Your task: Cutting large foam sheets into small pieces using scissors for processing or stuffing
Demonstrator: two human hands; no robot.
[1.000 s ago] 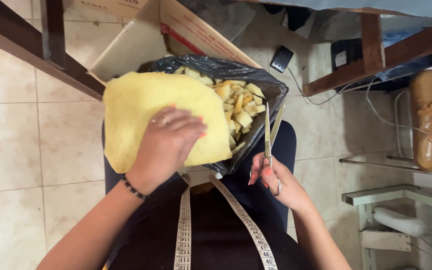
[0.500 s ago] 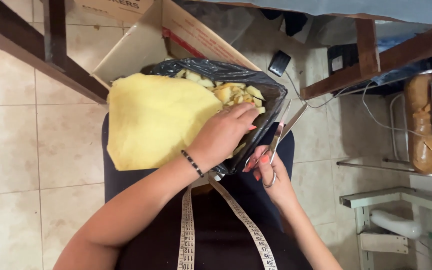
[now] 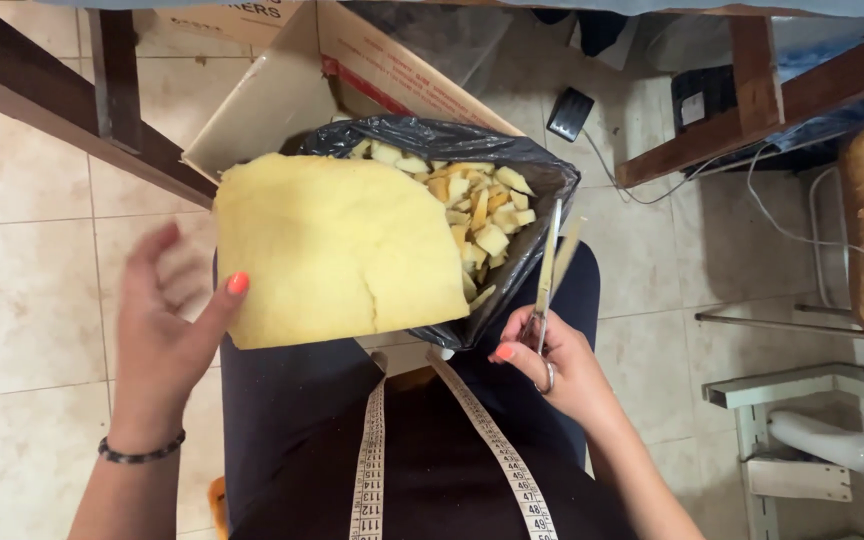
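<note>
A flat slab of yellow foam [image 3: 337,250] lies across the near left side of a black plastic bag [image 3: 537,180] filled with several small yellow foam cubes [image 3: 472,200]. My left hand [image 3: 167,330] is spread open at the slab's lower left corner, thumb tip touching or just off its edge. My right hand [image 3: 552,370] grips a pair of scissors [image 3: 550,265] by the handles, blades parted and pointing away along the bag's right rim. The bag rests on my lap, on dark trousers.
A measuring tape [image 3: 497,450] hangs from my neck down my front. An open cardboard box [image 3: 282,95] stands behind the bag. Dark wooden table legs [image 3: 117,80] frame the tiled floor; cables and a white frame [image 3: 782,400] are on the right.
My left hand lifted off the foam slab and swung out left to its corner, fingers spreading. The slab shifted slightly on the bag. The right hand kept the scissors by the bag's rim.
</note>
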